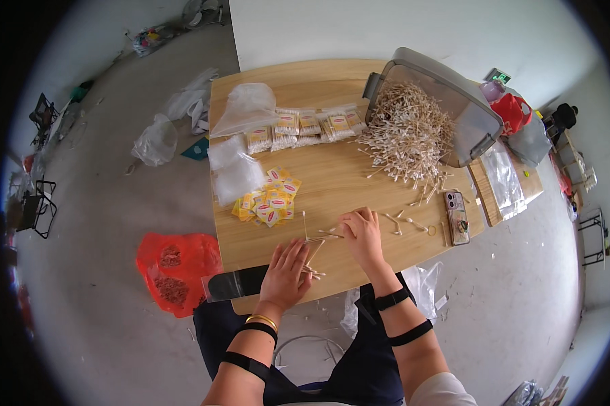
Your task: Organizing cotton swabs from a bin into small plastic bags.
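My left hand lies near the table's front edge, fingers stretched out over a few cotton swabs whose tips stick out beside it. One more cotton swab points away from its fingertips. To its right, the fingers of my right hand are pinched together on cotton swabs that protrude to the left, toward the left hand. How many it grips is hidden. Several loose swabs lie just right of that hand. Small yellow-and-white printed cards are piled beyond my left hand.
A grey tub lies tipped at the back right, swabs spilling out. Packed swab bags line the back, beside clear plastic bags. A phone lies at right, a black flat item at front left. A red bag sits left of the table.
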`<state>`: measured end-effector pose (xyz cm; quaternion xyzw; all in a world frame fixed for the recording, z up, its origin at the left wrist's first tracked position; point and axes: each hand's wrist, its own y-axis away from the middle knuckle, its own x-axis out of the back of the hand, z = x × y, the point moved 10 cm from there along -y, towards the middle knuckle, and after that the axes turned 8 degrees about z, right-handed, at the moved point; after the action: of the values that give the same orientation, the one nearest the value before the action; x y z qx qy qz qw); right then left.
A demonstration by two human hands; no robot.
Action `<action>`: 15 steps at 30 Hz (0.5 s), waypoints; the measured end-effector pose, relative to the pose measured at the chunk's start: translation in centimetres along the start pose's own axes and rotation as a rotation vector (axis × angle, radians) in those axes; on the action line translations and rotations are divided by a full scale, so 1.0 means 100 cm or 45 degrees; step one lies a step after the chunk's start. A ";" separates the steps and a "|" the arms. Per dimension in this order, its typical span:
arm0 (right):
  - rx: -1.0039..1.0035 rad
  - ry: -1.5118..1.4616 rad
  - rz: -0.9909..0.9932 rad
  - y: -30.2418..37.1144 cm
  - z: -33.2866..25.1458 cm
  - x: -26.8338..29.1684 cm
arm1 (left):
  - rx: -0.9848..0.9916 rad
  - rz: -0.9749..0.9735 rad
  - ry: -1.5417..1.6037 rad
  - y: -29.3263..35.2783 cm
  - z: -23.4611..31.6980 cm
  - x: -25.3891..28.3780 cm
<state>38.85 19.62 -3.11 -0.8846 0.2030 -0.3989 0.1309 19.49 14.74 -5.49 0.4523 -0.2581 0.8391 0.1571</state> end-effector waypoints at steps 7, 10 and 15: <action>0.275 -0.004 -0.223 -0.011 -0.045 -0.042 | -0.026 0.029 -0.014 -0.002 0.000 -0.002; 0.413 0.010 -0.324 -0.019 -0.059 -0.059 | -0.016 0.010 -0.008 -0.003 0.001 -0.004; 0.631 0.206 -0.507 -0.026 -0.076 -0.076 | -0.023 0.032 -0.023 -0.002 0.000 -0.003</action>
<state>29.21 24.91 -2.07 -0.8135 -0.0675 -0.5229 0.2453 19.79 14.84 -5.71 0.4551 -0.2727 0.8346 0.1483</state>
